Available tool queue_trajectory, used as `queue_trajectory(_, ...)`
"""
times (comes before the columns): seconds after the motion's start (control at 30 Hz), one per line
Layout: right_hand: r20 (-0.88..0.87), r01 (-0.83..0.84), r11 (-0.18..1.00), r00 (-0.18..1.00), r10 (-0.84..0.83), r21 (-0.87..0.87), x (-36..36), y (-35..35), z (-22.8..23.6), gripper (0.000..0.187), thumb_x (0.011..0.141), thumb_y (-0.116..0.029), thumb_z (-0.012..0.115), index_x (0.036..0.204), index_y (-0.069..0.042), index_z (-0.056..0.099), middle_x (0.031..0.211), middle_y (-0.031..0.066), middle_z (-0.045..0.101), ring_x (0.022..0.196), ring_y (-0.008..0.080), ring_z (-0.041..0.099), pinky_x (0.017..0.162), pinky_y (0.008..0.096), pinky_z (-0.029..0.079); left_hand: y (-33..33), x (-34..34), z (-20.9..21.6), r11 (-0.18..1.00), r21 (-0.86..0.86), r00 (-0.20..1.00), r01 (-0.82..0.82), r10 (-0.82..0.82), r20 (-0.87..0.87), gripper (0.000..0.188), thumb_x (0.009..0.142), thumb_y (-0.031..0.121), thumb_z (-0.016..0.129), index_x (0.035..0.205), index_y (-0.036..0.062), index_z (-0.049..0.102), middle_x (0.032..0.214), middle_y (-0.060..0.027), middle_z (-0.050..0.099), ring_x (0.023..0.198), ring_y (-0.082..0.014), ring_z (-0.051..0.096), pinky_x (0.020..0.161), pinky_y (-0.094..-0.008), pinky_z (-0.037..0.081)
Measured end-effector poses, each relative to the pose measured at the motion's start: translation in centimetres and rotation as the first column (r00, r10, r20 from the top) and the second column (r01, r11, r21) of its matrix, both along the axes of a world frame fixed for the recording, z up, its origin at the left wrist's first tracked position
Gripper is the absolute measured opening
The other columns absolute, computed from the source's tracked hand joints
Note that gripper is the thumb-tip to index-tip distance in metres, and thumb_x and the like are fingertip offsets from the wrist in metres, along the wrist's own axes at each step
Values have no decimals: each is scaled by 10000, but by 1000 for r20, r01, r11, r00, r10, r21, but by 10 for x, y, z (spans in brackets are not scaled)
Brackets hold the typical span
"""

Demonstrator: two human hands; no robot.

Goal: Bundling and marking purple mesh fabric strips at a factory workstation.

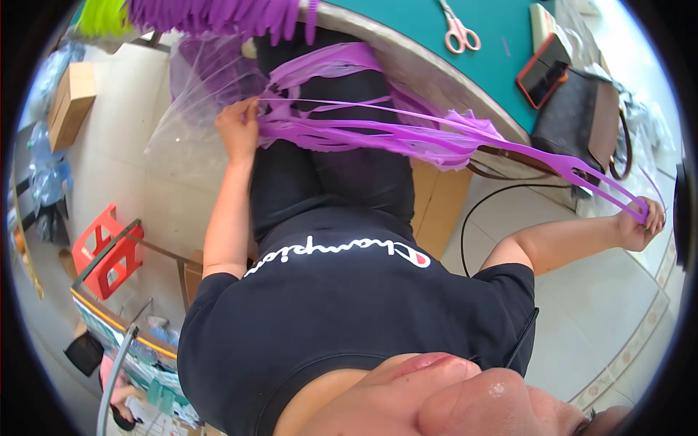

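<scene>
A bundle of purple, flat, stretchy-looking strips (363,134) spans my lap, pulled out from left to right. Over my left thigh, my left hand (240,127) is closed on the bundle's left end, fingers pinched together. Far out to the right, my right hand (643,224) grips the looped end of one long purple strip, which runs slanting down from the bundle. More loose purple strip material lies in a fold above my left hand. Beyond it, a clear plastic bag (193,109) with purple inside rests by my knees.
Along the far edge, a green-topped table (414,36) holds pink-handled scissors (462,36), a red-cased phone (543,71) and hanging purple pieces (218,16). A dark handbag (578,116) is at right. On the left are a red stool (109,251), a cardboard box (73,105) and another person (120,389).
</scene>
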State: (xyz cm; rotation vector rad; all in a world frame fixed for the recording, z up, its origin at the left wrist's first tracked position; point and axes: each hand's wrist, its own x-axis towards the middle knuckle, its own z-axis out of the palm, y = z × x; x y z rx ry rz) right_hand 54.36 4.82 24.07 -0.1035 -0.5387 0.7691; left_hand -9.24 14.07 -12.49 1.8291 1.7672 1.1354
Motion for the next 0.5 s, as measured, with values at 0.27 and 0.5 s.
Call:
queue_trajectory(0.27,131,291,953,951,-279,-89,134,-67,83,55,736,30,499,760,-13,475,646,41,475,465,124,437,421,238,336,20,-19,-56,790,-613,702,-25,450,552,208,918,172,565,989,85,740,764,34,665,729,-82,564,692,-274,405)
queue_trajectory(0.5,157,392,912,915,-372,-121,232,-110,101,42,793,8,487,791,-14,452,665,44,452,474,135,409,429,253,320,32,-47,-82,534,-814,202,230,792,576,257,961,276,523,1155,186,666,867,101,637,805,-96,536,806,-285,421)
